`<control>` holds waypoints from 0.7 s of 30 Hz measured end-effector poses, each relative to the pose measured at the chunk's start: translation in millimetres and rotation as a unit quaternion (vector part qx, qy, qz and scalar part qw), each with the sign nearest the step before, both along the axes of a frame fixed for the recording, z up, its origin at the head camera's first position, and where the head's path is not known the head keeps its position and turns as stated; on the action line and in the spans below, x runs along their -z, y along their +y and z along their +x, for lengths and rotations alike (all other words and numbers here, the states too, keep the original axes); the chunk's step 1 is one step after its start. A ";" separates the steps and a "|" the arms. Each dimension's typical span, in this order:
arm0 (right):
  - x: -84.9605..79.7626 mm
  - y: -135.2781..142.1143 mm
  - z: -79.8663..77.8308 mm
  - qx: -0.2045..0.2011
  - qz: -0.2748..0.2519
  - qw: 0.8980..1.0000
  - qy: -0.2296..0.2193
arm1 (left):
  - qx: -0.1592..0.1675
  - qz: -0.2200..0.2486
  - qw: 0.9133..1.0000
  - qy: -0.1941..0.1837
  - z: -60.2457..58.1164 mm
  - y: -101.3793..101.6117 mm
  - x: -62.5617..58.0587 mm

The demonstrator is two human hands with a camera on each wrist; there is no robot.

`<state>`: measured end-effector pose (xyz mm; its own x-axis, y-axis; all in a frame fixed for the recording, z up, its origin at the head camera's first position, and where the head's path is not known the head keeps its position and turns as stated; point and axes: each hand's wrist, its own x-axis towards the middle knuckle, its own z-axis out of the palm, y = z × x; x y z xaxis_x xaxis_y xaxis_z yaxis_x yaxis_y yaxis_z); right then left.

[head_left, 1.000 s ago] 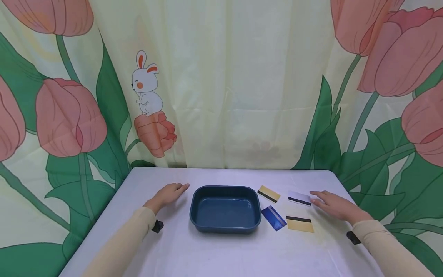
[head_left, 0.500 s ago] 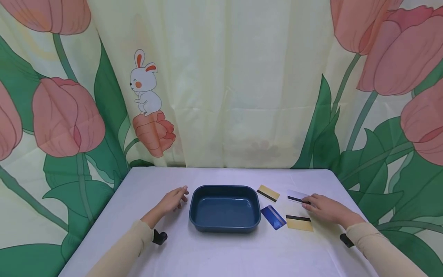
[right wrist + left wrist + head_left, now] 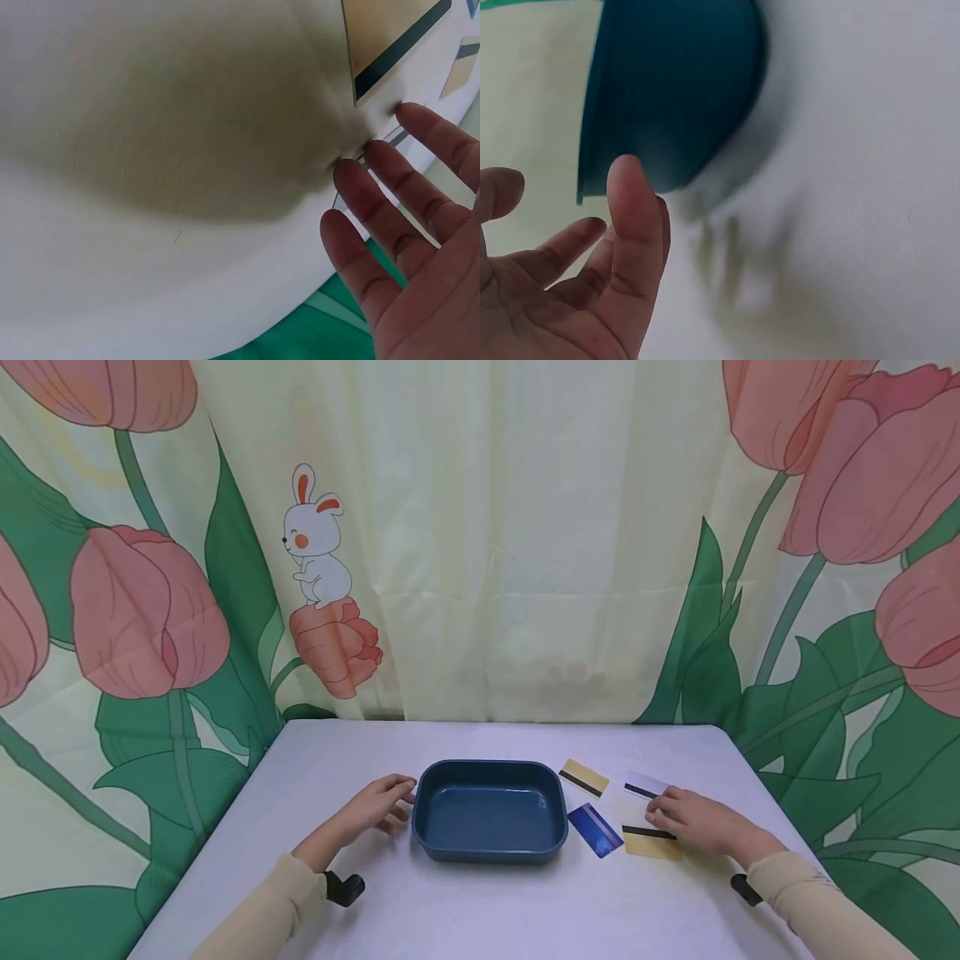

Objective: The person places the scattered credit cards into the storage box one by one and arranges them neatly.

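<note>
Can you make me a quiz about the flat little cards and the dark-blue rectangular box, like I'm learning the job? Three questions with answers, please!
1. How many flat, rectangular cards lie on the white table?
2. True or false: every card lies outside the glossy, dark-blue rectangular tray.
3. Which of the person's bare hands is nearer the cards?
A) Left
B) Right

Key:
1. Four.
2. True.
3. B, the right hand.

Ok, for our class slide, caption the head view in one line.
A left hand beside a blue tray, a right hand near four cards on a white table.
</note>
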<state>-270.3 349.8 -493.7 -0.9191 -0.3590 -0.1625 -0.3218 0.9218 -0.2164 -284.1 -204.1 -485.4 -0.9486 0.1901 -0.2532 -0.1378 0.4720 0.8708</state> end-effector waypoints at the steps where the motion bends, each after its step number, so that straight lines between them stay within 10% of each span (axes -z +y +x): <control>1: -0.1 -1.2 0.5 -0.002 0.003 1.000 -0.001 | 0.001 0.008 1.000 -0.003 1.5 0.5 -1.3; 21: 2.5 -5.7 8.9 0.023 -0.007 0.999 -0.024 | -0.006 0.065 0.998 -0.026 11.6 14.1 -7.8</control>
